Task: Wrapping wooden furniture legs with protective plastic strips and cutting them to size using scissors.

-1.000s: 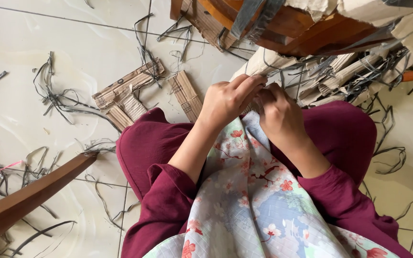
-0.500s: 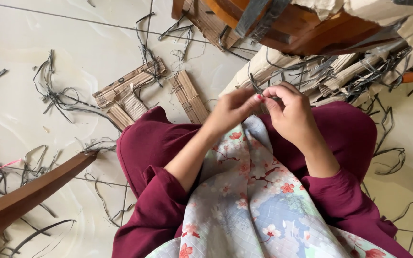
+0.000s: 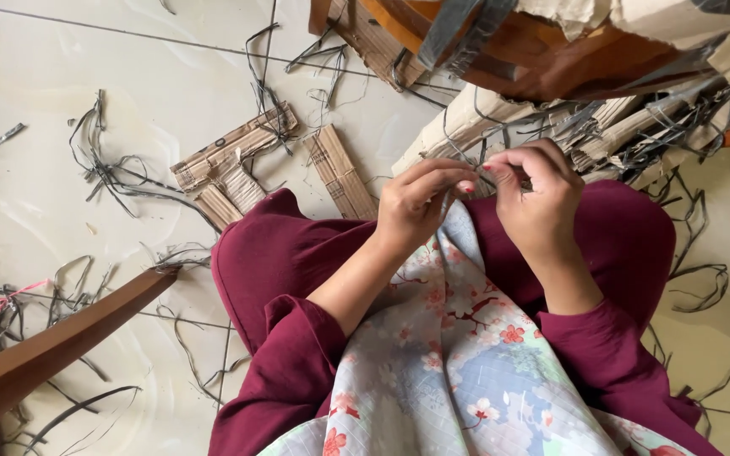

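Fingertips of both hands are pinched together on a thin dark strip (image 3: pixel 476 173), left hand (image 3: pixel 420 207) and right hand (image 3: pixel 534 198) nearly touching. Compared with a second ago, the hands have been pulled slightly apart and lifted off the lap, so the strip looks freshly drawn out and is being worked between the pinches. Just beyond the fingers, a bundle of cardboard pieces (image 3: pixel 500 118) tangled with more strips. Further left, cardboard scraps (image 3: pixel 230 165) and loose strips (image 3: pixel 111 173) are scattered over the tiled floor (image 3: pixel 61 67).
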